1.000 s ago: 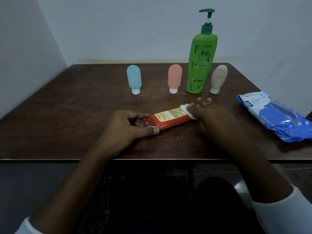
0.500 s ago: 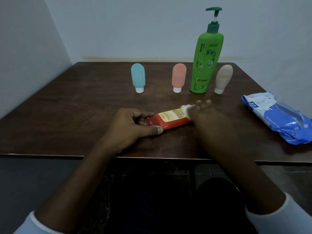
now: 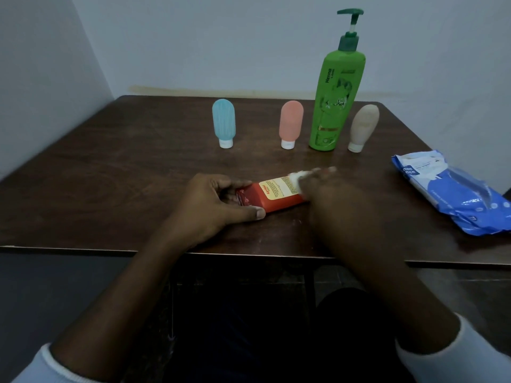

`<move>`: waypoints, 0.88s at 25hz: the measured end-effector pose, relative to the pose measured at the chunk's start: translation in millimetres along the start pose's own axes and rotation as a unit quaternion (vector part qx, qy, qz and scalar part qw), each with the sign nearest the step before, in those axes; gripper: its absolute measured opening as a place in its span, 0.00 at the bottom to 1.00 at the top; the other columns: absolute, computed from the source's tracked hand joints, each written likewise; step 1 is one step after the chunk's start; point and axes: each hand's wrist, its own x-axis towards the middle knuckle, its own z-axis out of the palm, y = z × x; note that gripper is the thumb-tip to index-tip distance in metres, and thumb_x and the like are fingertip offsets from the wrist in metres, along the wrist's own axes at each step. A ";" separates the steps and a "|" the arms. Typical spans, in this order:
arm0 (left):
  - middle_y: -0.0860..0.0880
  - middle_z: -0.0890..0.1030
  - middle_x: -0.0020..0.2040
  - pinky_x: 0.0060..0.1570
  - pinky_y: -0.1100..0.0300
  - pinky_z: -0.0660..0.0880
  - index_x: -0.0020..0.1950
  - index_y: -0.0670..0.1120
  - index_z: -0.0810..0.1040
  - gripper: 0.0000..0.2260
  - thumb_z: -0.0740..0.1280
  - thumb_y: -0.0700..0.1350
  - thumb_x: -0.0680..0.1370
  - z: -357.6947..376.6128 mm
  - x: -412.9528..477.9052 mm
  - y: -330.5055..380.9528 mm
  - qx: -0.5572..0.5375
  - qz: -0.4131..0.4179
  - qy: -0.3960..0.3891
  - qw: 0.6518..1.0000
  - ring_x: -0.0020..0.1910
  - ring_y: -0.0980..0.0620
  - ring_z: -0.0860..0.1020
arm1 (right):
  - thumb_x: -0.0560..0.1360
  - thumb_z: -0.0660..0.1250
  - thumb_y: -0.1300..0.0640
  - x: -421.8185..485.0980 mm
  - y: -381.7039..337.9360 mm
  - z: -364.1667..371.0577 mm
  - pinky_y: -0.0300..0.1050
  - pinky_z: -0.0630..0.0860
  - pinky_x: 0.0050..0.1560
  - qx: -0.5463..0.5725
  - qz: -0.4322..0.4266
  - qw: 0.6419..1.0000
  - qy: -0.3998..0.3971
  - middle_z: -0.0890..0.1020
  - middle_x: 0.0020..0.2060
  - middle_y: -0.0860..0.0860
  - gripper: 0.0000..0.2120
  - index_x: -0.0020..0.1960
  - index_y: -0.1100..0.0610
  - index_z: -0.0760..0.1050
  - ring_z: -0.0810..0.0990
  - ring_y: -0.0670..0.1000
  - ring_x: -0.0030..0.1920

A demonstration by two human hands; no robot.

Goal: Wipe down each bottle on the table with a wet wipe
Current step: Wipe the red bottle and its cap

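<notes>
on the table (image 3: 110,189), left hand (image 3: 210,205) grips red tube (image 3: 279,197), right hand (image 3: 340,197) presses wipe (image 3: 296,176) onto it.

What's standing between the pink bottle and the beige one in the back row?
The tall green pump bottle stands upright between the pink bottle and the beige bottle, as the head view shows.

Dark wooden table (image 3: 110,175) stands against pale, dim walls (image 3: 221,45).
</notes>
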 end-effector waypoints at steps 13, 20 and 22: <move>0.53 0.88 0.44 0.45 0.59 0.84 0.59 0.51 0.86 0.27 0.87 0.46 0.61 1.5 -0.5 -4.1 -0.001 0.019 0.008 1.000 0.40 0.51 0.84 | 0.79 0.60 0.63 0.6 -22.1 -2.7 0.46 0.54 0.75 0.034 -0.114 0.993 -0.015 0.60 0.77 0.52 0.28 0.78 0.53 0.59 0.55 0.54 0.78; 0.51 0.86 0.48 0.47 0.51 0.85 0.60 0.52 0.84 0.28 0.86 0.47 0.62 1.8 0.2 -3.2 0.019 0.004 -0.002 1.000 0.45 0.47 0.85 | 0.79 0.62 0.60 17.8 1.8 -4.3 0.50 0.57 0.75 0.012 -0.017 0.999 0.026 0.61 0.77 0.53 0.27 0.77 0.49 0.61 0.55 0.56 0.78; 0.49 0.87 0.47 0.48 0.48 0.85 0.59 0.51 0.84 0.28 0.87 0.45 0.61 2.0 -0.5 -4.0 0.009 0.013 0.008 1.000 0.43 0.46 0.85 | 0.80 0.59 0.61 1.3 -23.6 2.5 0.45 0.52 0.75 0.028 -0.106 0.994 0.025 0.59 0.78 0.52 0.27 0.78 0.51 0.59 0.53 0.54 0.78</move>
